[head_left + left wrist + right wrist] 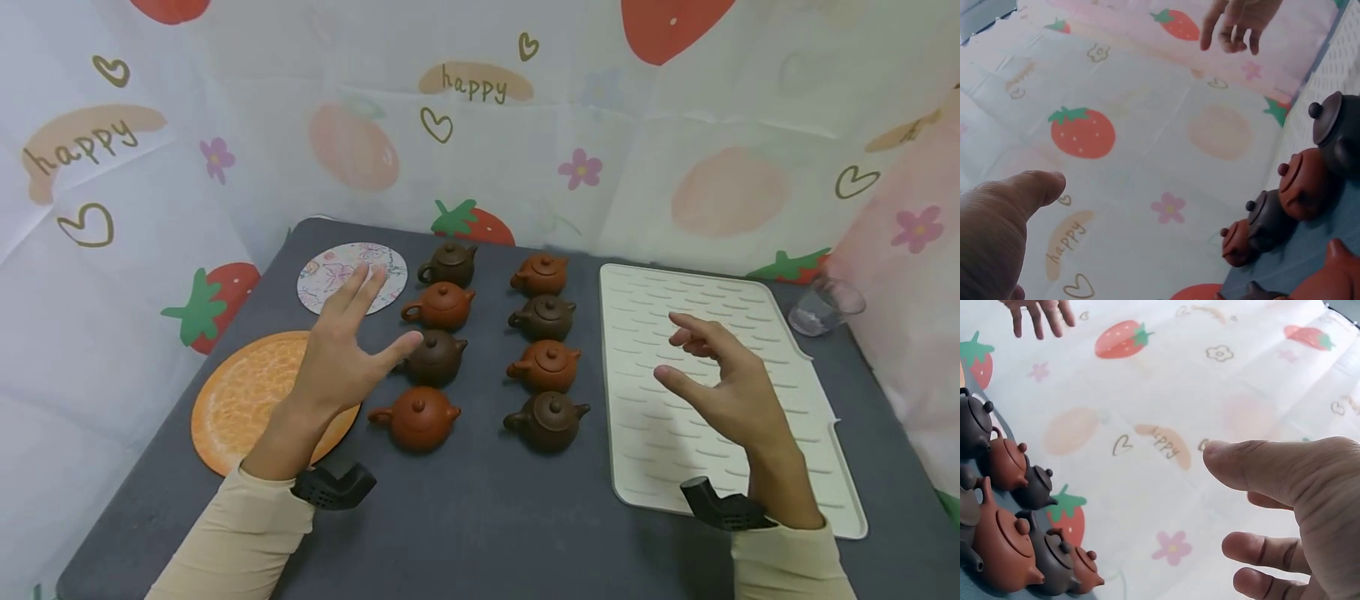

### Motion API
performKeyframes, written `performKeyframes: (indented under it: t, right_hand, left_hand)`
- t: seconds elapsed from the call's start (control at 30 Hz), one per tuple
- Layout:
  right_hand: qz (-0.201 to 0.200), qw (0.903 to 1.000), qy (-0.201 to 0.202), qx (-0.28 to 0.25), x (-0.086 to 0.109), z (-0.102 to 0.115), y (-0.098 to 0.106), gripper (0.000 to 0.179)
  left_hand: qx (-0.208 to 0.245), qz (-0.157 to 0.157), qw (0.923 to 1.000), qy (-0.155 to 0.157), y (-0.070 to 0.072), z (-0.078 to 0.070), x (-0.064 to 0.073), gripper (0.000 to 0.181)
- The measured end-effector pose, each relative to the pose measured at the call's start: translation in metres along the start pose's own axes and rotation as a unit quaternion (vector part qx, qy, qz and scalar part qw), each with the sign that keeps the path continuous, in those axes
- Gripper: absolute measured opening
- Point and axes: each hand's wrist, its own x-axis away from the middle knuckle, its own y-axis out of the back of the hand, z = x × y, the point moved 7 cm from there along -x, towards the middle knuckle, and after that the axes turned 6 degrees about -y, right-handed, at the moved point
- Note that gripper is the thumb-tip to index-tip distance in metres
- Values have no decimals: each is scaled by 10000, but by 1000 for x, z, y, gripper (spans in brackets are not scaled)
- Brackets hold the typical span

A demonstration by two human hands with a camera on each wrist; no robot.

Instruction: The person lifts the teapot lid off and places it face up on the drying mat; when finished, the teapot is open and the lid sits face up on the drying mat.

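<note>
Left hand (339, 362): spread, empty, near the left column of teapots (422, 421). Right hand (723, 387): empty, thumb apart from part-bent fingers, over the white tray (641, 454). Two columns stand on the worktop (487, 517). Judged pre-contact; grasping calls for lowering a hand.

The reddish teapots (422, 421) and dark brown teapots (552, 425) look like smooth, unglazed clay with a soft sheen. The white tray (633, 454) seems matt plastic, rough with raised ridges. The tumbler (823, 310) is clear, smooth and glossy, glass or plastic. The table (480, 525) looks matt. The backdrop (495, 150) resembles creased cloth; the sleeves (240, 525) are wrinkled fabric, the wrist cameras (333, 487) black plastic.
</note>
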Motion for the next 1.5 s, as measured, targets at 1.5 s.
performKeyframes:
  t: [1.5]
  right_hand:
    - [1616,9790,470,-1149,-1,22,-83,40]
  left_hand:
    - [2614,1064,9585,-404,-148,-55,44,43]
